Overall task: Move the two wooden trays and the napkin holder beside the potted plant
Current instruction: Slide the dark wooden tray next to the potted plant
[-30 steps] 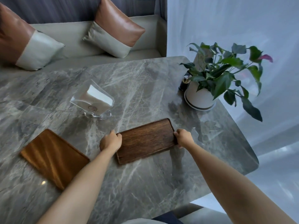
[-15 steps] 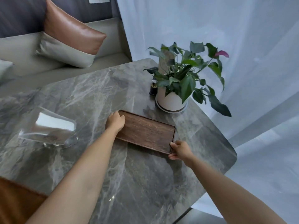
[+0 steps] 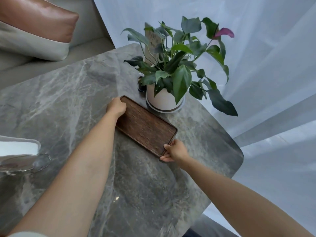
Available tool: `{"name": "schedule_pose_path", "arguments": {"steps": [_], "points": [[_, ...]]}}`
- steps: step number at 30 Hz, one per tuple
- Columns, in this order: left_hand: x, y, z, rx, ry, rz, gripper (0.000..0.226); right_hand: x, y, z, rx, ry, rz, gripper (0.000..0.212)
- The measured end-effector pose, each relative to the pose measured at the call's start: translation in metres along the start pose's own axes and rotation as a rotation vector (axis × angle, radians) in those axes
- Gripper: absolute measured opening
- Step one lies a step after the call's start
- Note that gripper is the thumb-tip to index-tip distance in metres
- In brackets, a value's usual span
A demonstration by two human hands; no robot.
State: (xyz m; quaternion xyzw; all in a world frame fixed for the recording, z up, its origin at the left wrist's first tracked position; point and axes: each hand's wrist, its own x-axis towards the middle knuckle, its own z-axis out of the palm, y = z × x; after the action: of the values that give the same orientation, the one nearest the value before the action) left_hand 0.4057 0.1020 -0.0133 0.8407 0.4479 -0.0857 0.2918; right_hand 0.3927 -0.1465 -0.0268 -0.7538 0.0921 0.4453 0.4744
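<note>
Tray (image 3: 145,124) one, gripped at opposite ends by left hand (image 3: 117,106) and right hand (image 3: 175,151), sits just beside potted plant (image 3: 165,98); napkin holder (image 3: 18,156) remains unmoved, second tray unseen.

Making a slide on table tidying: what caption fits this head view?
Both hands, left hand and right hand, hold a dark wooden tray beside the potted plant on a marble table.

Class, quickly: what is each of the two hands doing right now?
Left hand: closed on the far end of the tray.
Right hand: closed on the tray's near corner.
</note>
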Motion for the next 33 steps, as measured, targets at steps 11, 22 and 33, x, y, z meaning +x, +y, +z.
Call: {"name": "schedule_pose_path", "arguments": {"steps": [11, 22, 33], "points": [[0.024, 0.009, 0.015, 0.049, -0.012, 0.072, 0.038, 0.013, -0.011, 0.002, -0.006, 0.01, 0.093, 0.029], [0.029, 0.015, 0.015, 0.089, -0.034, 0.16, 0.036, 0.008, -0.022, 0.006, 0.002, 0.001, 0.131, 0.018], [-0.006, 0.004, 0.009, 0.318, -0.051, 0.261, 0.069, 0.002, -0.03, -0.001, -0.379, 0.15, -0.003, 0.056]]}}
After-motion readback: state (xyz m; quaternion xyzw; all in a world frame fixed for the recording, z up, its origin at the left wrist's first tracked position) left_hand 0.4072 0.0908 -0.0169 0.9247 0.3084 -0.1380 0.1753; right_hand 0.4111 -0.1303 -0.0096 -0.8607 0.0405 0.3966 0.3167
